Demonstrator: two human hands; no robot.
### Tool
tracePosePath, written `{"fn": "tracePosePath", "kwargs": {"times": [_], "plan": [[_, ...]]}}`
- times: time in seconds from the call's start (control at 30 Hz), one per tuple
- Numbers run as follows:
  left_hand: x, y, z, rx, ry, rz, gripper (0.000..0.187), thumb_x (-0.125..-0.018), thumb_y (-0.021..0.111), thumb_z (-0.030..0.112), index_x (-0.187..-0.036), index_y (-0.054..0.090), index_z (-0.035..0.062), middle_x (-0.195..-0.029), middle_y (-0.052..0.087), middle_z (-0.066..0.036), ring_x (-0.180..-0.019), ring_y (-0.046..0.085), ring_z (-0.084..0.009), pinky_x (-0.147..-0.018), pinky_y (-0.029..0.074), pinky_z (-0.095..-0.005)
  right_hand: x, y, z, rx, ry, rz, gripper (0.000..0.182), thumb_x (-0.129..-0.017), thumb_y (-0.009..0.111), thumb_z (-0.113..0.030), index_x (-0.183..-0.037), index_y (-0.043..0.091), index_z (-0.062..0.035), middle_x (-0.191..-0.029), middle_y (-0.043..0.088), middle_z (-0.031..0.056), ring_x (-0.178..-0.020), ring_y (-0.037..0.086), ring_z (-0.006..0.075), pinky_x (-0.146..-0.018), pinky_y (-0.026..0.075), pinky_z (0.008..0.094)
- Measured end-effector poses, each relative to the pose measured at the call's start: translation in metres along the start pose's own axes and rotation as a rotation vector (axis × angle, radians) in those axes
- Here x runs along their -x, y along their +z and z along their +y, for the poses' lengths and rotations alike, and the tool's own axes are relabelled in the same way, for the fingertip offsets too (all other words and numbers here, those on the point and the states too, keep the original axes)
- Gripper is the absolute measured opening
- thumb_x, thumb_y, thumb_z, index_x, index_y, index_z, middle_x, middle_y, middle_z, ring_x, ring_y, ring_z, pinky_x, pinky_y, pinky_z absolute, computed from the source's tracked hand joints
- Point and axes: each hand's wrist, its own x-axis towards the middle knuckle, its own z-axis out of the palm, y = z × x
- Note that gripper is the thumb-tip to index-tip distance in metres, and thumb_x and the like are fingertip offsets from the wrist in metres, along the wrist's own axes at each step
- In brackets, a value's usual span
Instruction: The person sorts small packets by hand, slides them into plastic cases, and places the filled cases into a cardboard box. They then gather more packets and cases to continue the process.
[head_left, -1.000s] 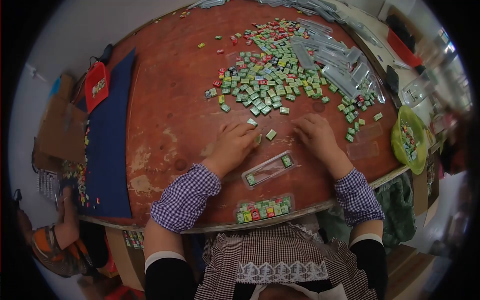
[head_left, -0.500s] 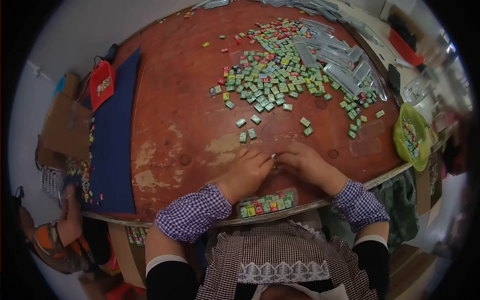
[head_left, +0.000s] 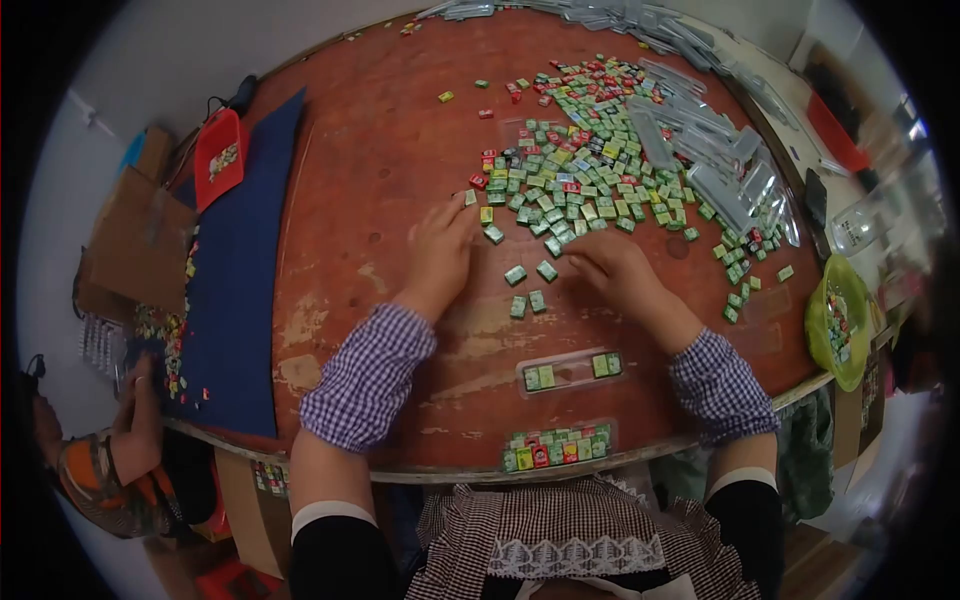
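Observation:
My left hand reaches forward to the left edge of a pile of small printed boxes. Its fingers close on a small pale-sided box. My right hand lies at the pile's near edge, fingers bent, tips against a small green box; the palm hides what lies beneath. Between my forearms sits a clear plastic tray with a few green boxes at its two ends. Closer to me, a second clear tray is filled with rows of green, red and yellow boxes.
Clear plastic trays overlap the pile's right side. A green bowl with small pieces stands at the right edge. On the left are a blue cloth, a red scoop-shaped tray and a cardboard box. Another person works there.
My hands, which were together near the table's front, have parted and moved forward to the pile. The partly filled tray beneath them now shows. The whole view has shifted slightly.

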Motion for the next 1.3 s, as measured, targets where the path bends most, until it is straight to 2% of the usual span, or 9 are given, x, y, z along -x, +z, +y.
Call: {"fn": "tracePosePath", "kwargs": {"times": [0.1, 0.23, 0.33, 0.47, 0.7, 0.83, 1.03, 1.13, 1.3], "plan": [[-0.048, 0.025, -0.034, 0.017, 0.184, 0.059, 0.03, -0.085, 0.058, 0.007, -0.115, 0.063, 0.0061, -0.124, 0.059, -0.014, -0.112, 0.056, -0.0346, -0.093, 0.045, -0.0427, -0.078, 0.027, 0.011, 0.009, -0.066, 0.026, 0.014, -0.085, 0.063, -0.009, -0.098, 0.067, -0.0032, -0.091, 0.065, 0.0141, -0.083, 0.064, 0.0325, -0.072, 0.051, 0.0389], [-0.073, 0.033, -0.045, 0.106, 0.108, -0.226, 0.019, -0.083, 0.059, 0.006, -0.099, 0.068, -0.0006, -0.107, 0.066, -0.016, -0.096, 0.062, -0.0343, -0.083, 0.051, -0.0396, -0.169, 0.063, 0.051, 0.296, -0.133, 0.034, 0.019, -0.083, 0.061, -0.01, -0.099, 0.069, -0.0074, -0.092, 0.068, 0.0145, -0.087, 0.065, 0.0332, -0.075, 0.052, 0.0407], [-0.085, 0.036, -0.048, 0.141, 0.072, -0.278, 0.016, -0.083, 0.059, 0.005, -0.095, 0.067, -0.001, -0.106, 0.065, -0.018, -0.093, 0.062, -0.0354, -0.079, 0.051, -0.0414, -0.196, 0.082, 0.079, 0.401, -0.083, -0.245, 0.015, -0.079, 0.063, -0.013, -0.089, 0.071, -0.0054, -0.09, 0.068, 0.0171, -0.085, 0.066, 0.0342, -0.076, 0.052, 0.0437], [-0.096, 0.028, -0.037, 0.017, -0.031, -0.407, 0.016, -0.085, 0.056, 0.007, -0.096, 0.065, -0.0001, -0.099, 0.064, -0.019, -0.091, 0.062, -0.0369, -0.078, 0.049, -0.0438, -0.202, 0.085, 0.07, 0.519, 0.113, -0.355, 0.014, -0.078, 0.064, -0.014, -0.087, 0.072, -0.0059, -0.094, 0.068, 0.0187, -0.09, 0.066, 0.0343, -0.076, 0.053, 0.0444], [-0.096, 0.037, -0.03, -0.129, 0.034, -0.348, 0.017, -0.085, 0.054, 0.006, -0.096, 0.065, 0.0036, -0.095, 0.061, -0.018, -0.091, 0.06, -0.0357, -0.078, 0.049, -0.0432, -0.164, 0.055, 0.072, 0.661, 0.103, -0.193, 0.014, -0.076, 0.062, -0.01, -0.088, 0.069, -0.0062, -0.086, 0.068, 0.0165, -0.082, 0.066, 0.034, -0.071, 0.053, 0.0448], [-0.054, 0.007, -0.008, 0.039, 0.338, -0.079, 0.016, -0.081, 0.059, 0.005, -0.096, 0.062, 0.0024, -0.094, 0.06, -0.014, -0.089, 0.059, -0.0326, -0.076, 0.048, -0.0416, -0.12, 0.016, 0.045, 0.549, 0.16, -0.01, 0.02, -0.075, 0.063, -0.011, -0.094, 0.067, -0.0048, -0.09, 0.067, 0.0154, -0.084, 0.065, 0.0312, -0.07, 0.052, 0.0421], [0.05, -0.038, 0.079, 0.238, 0.68, -0.303, 0.024, -0.074, 0.062, 0.012, -0.098, 0.063, 0.0064, -0.104, 0.062, -0.008, -0.094, 0.06, -0.0251, -0.079, 0.049, -0.0362, 0.03, -0.035, -0.08, 0.102, 0.321, -0.253, 0.019, -0.074, 0.063, -0.011, -0.093, 0.063, -0.0068, -0.087, 0.064, 0.0126, -0.083, 0.064, 0.0317, -0.069, 0.052, 0.0423], [0.076, -0.031, 0.101, 0.247, 0.767, -0.379, 0.022, -0.076, 0.059, 0.012, -0.097, 0.064, 0.0066, -0.103, 0.062, -0.007, -0.097, 0.059, -0.023, -0.082, 0.048, -0.0351, 0.083, -0.008, -0.078, 0.263, 0.172, -0.199, 0.017, -0.072, 0.066, -0.011, -0.087, 0.061, -0.0054, -0.082, 0.061, 0.0128, -0.077, 0.062, 0.0326, -0.066, 0.05, 0.0429], [0.08, -0.026, 0.098, 0.075, 0.719, -0.523, 0.039, -0.08, 0.06, 0.016, -0.118, 0.063, 0.0086, -0.132, 0.056, -0.005, -0.12, 0.052, -0.024, -0.098, 0.042, -0.039, 0.097, 0.004, -0.072, 0.383, 0.167, -0.187, 0.016, -0.073, 0.069, -0.015, -0.083, 0.06, -0.0059, -0.08, 0.058, 0.0116, -0.075, 0.061, 0.0324, -0.065, 0.049, 0.0432]]}}
